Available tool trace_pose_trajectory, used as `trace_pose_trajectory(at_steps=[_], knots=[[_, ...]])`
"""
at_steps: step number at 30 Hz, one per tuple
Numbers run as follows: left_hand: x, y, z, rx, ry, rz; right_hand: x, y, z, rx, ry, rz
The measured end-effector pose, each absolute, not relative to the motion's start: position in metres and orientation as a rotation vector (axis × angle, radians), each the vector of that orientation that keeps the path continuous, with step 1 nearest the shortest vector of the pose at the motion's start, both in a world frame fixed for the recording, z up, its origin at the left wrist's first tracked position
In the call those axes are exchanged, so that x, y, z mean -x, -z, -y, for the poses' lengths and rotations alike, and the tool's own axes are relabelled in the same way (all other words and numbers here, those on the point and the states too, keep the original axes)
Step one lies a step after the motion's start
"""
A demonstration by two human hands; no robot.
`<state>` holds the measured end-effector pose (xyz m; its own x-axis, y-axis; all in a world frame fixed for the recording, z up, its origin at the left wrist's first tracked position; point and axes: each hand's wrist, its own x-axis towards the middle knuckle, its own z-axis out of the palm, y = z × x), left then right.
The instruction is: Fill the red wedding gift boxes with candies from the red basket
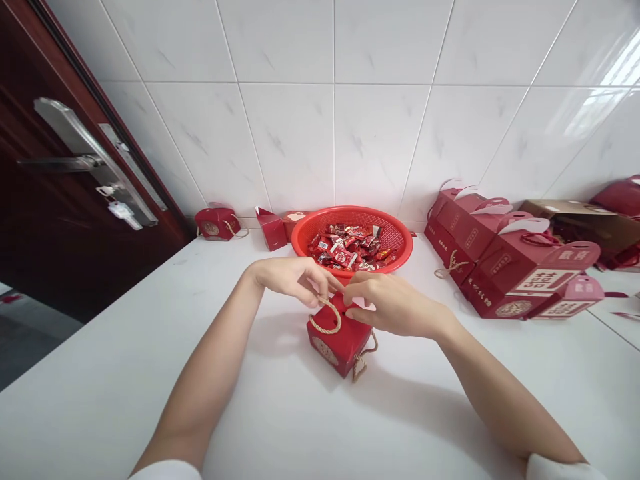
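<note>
A small red box (345, 337) with a round pale emblem stands on the white table in front of me. A twisted beige rope (334, 327) loops over its top, and more rope hangs at its right side. My left hand (300, 280) is at the box's upper left, its fingers closed at the rope loop. From the right, my right hand (383, 300) reaches the box's top, fingers bent and pressed to the red card there. Its fingertips partly cover the top edge.
Behind the box is a red basket (405, 250) of wrapped sweets. Small red boxes (219, 223) stand along the tiled wall. Stacked red boxes (500, 267) and an open cardboard box (575, 223) are at right. A dark door (50, 220) is at left.
</note>
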<state>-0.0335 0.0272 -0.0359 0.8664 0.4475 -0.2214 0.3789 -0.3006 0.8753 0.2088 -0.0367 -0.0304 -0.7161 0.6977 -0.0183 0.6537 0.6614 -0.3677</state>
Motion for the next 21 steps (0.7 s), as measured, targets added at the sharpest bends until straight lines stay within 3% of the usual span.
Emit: trace_pose_trajectory(at_steps=[6, 16, 21], knots=[[0.044, 0.026, -0.025, -1.952, -0.114, -0.676, -0.208, 0.039, 0.034, 0.908, -0.577, 2.903], [-0.009, 0.028, 0.01, -2.263, 0.175, -0.882, -0.222, 0.026, 0.031, 0.821, -0.87, 2.798], [-0.009, 0.026, 0.012, -2.194, 0.279, -0.857, -0.232, 0.024, 0.032, 0.813, -0.84, 2.931]])
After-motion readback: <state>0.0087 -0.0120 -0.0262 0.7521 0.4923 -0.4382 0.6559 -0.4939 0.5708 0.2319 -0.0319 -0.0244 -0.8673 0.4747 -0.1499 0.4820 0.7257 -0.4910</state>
